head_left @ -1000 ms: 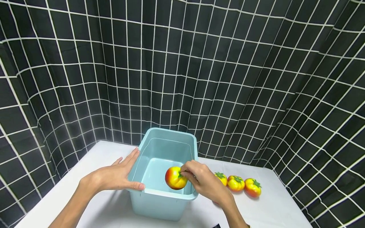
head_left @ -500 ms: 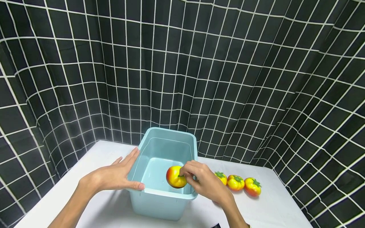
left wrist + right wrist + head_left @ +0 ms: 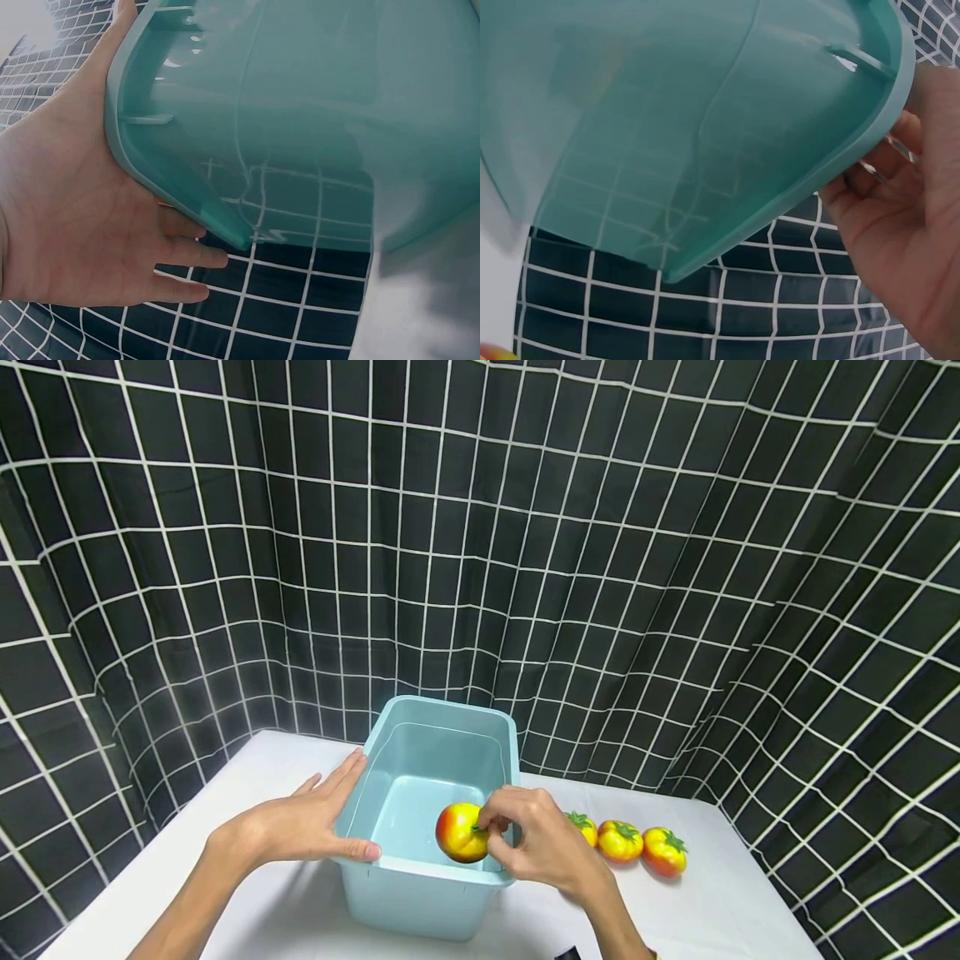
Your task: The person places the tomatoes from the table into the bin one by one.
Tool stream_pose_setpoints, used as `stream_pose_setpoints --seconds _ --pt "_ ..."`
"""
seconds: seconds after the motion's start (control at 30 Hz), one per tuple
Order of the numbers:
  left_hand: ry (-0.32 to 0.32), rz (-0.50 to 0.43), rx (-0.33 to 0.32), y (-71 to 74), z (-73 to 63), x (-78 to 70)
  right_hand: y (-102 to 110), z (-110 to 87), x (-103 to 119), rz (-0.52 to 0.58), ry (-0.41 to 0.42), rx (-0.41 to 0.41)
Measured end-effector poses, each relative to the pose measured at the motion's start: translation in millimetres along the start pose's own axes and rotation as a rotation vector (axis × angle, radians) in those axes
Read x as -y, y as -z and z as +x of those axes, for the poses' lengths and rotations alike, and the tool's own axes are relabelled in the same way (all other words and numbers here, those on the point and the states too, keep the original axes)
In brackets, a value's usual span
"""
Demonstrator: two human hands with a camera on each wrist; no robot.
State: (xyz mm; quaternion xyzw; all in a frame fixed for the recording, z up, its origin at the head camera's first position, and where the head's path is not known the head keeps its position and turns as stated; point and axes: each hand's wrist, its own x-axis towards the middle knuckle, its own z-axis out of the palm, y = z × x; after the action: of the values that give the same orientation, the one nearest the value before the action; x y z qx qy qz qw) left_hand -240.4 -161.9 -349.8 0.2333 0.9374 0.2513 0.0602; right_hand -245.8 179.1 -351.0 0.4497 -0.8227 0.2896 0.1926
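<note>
A red and yellow tomato (image 3: 459,833) with a green stem top is inside the light blue plastic bin (image 3: 420,870), near its front right. My right hand (image 3: 543,839) reaches over the right rim and pinches the tomato at its stem end. Whether the tomato touches the bin floor, I cannot tell. My left hand (image 3: 311,822) rests on the left rim, fingers straight along the side and thumb at the front corner. In the left wrist view, the left hand (image 3: 97,210) lies against the rim from outside. The bin wall hides the held tomato in the right wrist view.
Several more tomatoes (image 3: 619,842) stand in a row on the white tabletop (image 3: 720,893) right of the bin, some partly behind my right hand. A small black object (image 3: 567,954) shows at the front edge. Black grid-patterned curtain (image 3: 600,568) surrounds the table.
The tomato rises very slightly, then sits a little lower now. My right hand has shifted slightly right and its fingers have changed position at the stem. The left hand stays still.
</note>
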Motion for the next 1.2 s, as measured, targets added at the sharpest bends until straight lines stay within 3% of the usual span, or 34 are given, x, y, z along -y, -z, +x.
stream_pose_setpoints --seconds 0.47,0.7,0.9,1.2 --pt "-0.002 0.01 0.003 0.3 0.4 -1.1 -3.3 4.7 0.0 -0.067 0.019 -0.012" --pt "-0.009 0.017 0.002 0.3 -0.3 -0.6 -1.9 2.6 0.2 -0.034 -0.014 0.012" --pt "0.0 0.009 0.007 0.7 -0.4 -0.7 -0.3 2.0 -0.1 -0.01 0.01 0.055" --pt "-0.003 0.012 0.004 0.8 -0.2 -0.6 18.3 -2.9 -5.8 -0.034 0.014 0.004"
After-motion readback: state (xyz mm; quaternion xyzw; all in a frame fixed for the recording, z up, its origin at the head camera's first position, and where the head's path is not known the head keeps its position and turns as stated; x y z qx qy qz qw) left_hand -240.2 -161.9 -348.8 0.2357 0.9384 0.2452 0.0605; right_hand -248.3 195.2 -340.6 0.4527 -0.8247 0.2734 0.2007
